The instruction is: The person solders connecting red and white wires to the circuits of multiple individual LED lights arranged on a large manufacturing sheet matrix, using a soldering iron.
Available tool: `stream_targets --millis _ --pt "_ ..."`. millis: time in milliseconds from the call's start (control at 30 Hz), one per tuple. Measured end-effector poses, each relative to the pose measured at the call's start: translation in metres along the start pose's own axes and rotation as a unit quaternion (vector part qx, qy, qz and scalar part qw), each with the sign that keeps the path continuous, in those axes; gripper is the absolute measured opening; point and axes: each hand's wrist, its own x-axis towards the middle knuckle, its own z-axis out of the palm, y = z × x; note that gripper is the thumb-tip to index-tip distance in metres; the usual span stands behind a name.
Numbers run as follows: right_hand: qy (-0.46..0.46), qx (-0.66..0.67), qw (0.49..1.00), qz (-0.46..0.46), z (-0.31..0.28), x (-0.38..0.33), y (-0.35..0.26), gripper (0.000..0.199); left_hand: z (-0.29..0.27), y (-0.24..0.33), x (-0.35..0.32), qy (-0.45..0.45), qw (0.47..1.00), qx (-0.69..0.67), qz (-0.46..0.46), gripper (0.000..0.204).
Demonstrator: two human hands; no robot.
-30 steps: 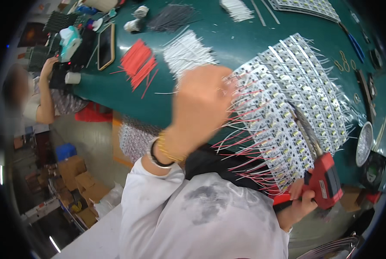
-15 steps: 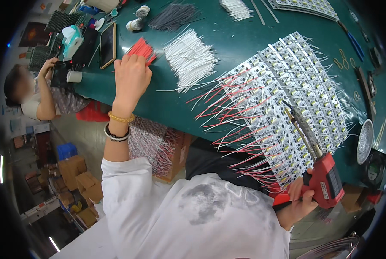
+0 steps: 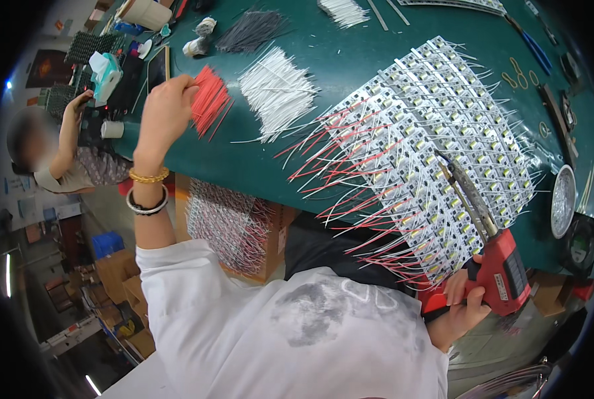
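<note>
My left hand (image 3: 165,114) reaches out to a bundle of short red wires (image 3: 210,100) on the green table (image 3: 243,166) and pinches at its left edge. My right hand (image 3: 462,307) grips the red handle of a soldering iron (image 3: 493,256), whose metal tip rests over rows of small white circuit boards (image 3: 443,139) with red and white leads sticking out toward me. A pile of white wires (image 3: 277,90) lies just right of the red bundle.
Grey wires (image 3: 250,30) and wire spools (image 3: 197,45) lie further back. A round metal dish (image 3: 563,199) sits at the right. Another person (image 3: 64,159) works at the table's left end. A cardboard box of wired boards (image 3: 234,223) stands under the table.
My left hand has swung from the circuit boards out to the red wire bundle at the left. My right hand and the soldering iron have stayed put.
</note>
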Motion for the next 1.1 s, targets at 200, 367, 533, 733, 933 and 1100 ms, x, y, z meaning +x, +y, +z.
stream_targets --millis 200,367,533,733,933,1100 --pt "-0.002 0.007 1.0 -0.008 0.002 -0.002 0.001 0.063 -0.033 0.049 0.009 -0.095 0.937 0.285 0.18 0.005" --pt "-0.009 0.046 0.999 -0.027 0.005 -0.003 0.004 0.064 0.017 0.076 0.005 -0.205 0.887 0.328 0.25 0.006" --pt "0.028 0.05 0.998 0.005 0.008 -0.007 -0.004 0.068 0.013 0.046 0.002 -0.191 0.926 0.216 0.245 0.004" --pt "0.044 0.068 0.996 0.025 0.008 -0.003 -0.004 0.069 -0.012 0.069 -0.012 -0.154 0.979 -0.125 0.047 0.014" --pt "0.031 0.044 0.998 0.015 0.009 0.001 -0.003 0.066 0.021 0.155 -0.049 -0.037 0.855 -0.511 -0.077 0.011" --pt "0.062 -0.048 0.997 0.009 0.012 -0.003 -0.004 0.071 0.056 0.223 -0.05 -0.013 0.836 -0.549 -0.009 0.01"
